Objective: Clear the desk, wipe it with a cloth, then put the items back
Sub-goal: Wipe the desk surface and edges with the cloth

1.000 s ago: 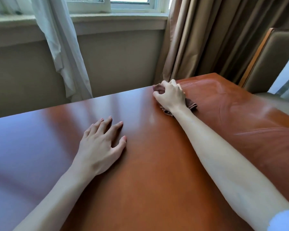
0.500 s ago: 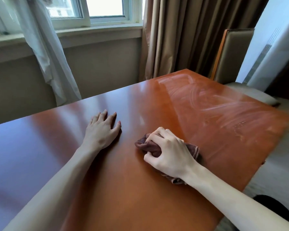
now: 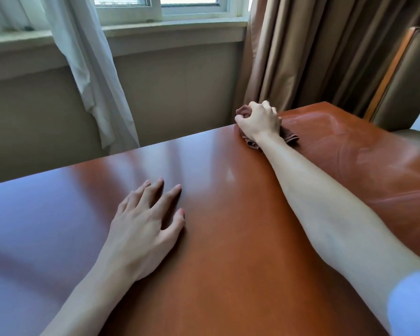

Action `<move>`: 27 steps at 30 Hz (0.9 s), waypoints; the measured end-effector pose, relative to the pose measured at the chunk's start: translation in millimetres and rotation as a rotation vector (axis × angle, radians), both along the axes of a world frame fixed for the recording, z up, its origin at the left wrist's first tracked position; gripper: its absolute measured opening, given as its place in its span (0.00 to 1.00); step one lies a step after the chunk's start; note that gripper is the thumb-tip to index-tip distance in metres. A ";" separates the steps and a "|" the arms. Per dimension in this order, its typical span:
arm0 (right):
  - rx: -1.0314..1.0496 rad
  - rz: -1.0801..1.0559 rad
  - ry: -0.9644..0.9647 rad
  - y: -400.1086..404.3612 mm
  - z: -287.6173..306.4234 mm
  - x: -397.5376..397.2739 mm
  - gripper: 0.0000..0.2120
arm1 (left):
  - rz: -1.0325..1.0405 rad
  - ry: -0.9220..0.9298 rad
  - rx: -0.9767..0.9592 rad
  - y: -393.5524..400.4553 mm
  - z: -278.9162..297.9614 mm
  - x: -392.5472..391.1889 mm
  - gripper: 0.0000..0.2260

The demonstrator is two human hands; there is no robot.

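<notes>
Nearest me, at the right edge, my pale blue sleeve (image 3: 412, 304) ends above the elbow, and my bare right forearm runs from it across the desk (image 3: 228, 275) toward the far edge. The desk is glossy red-brown wood, and window light lies across it in pale streaks.

My left hand (image 3: 141, 229) lies flat on the desk, left of centre and near me. Its fingers (image 3: 155, 192) are straight and a little spread, pointing away from me, thumb out to the right. It holds nothing; the palm and fingertips rest on the wood.

Farther off, at the far edge right of centre, my right hand (image 3: 258, 120) is bunched over the cloth (image 3: 290, 137). My fingers curl tightly round it and press it down on the desk. The cloth is brownish and crumpled; folds stick out beyond my knuckles at the far side and from under my wrist on the right and near sides.

To the right of the cloth the wood shows cloudy, curved smears (image 3: 349, 146), duller than the shine on the left half.

Beyond the desk, a white sheer curtain (image 3: 90, 76) hangs at the left before a beige wall and a window sill (image 3: 170, 27). A heavy tan drape (image 3: 313, 52) hangs behind my right hand. At the far right stands a padded chair (image 3: 407, 83) with a wooden edge, just beside the desk's corner.
</notes>
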State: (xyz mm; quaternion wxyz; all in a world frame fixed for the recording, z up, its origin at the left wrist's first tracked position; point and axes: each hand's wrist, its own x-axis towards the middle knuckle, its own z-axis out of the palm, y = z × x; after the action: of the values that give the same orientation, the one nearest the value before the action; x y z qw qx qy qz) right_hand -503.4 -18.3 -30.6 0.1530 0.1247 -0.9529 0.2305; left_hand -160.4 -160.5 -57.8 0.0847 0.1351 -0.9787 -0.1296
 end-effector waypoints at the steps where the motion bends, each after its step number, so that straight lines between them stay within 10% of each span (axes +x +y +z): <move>1: 0.002 0.005 0.000 -5.8 1.3 -5.4 0.14 | 0.004 -0.002 0.006 0.7 0.7 0.6 0.30; 14: 0.026 0.562 0.028 6.8 0.8 315.4 0.15 | 0.067 0.231 0.372 -7.6 30.9 25.5 0.16; 19: 0.008 0.789 -0.032 52.2 1.8 427.0 0.12 | -0.009 0.131 0.130 -20.0 33.8 111.6 0.14; 25: -0.063 0.068 -0.090 -9.3 8.1 363.3 0.15 | 0.029 0.132 0.092 -36.4 23.1 190.7 0.17; 27: 0.002 0.146 -0.028 -28.8 3.5 392.4 0.15 | 0.063 0.138 0.100 -48.1 21.2 205.1 0.17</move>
State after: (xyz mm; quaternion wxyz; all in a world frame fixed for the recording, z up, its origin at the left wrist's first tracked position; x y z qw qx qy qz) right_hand -111.1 -47.1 -27.1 0.1222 0.1907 -0.9435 0.2419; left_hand 44.7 -208.6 -36.6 0.1489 0.1606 -0.9581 -0.1847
